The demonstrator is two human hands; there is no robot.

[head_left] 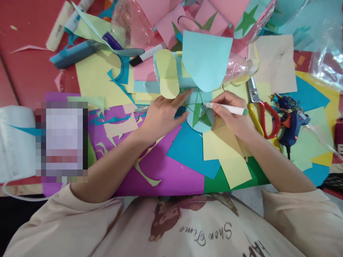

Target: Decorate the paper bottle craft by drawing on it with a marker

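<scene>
A person's right hand (232,117) is closed in a writing grip around a white felt pen with a green end (227,108). Its tip rests on a pale blue paper disc bearing a green star (199,117). The left hand (163,115) lies open and flat, fingers stretched onto the disc's left edge, apparently to pin it so the pen can run without the paper sliding. The disc sits between the hands on overlapping yellow, teal and purple sheets.

Red-and-yellow-handled scissors (262,111) and a blue glue gun (292,124) lie just right of the writing hand, seemingly parked within easy reach. A black-and-white marker (147,56) lies farther off among the scraps.

A curled pale blue sheet (206,59) overhangs the disc's top edge and hides it. The red table (26,71) shows only at upper left. The right palm cannot be seen, and what the pen marks is too fine to make out.
</scene>
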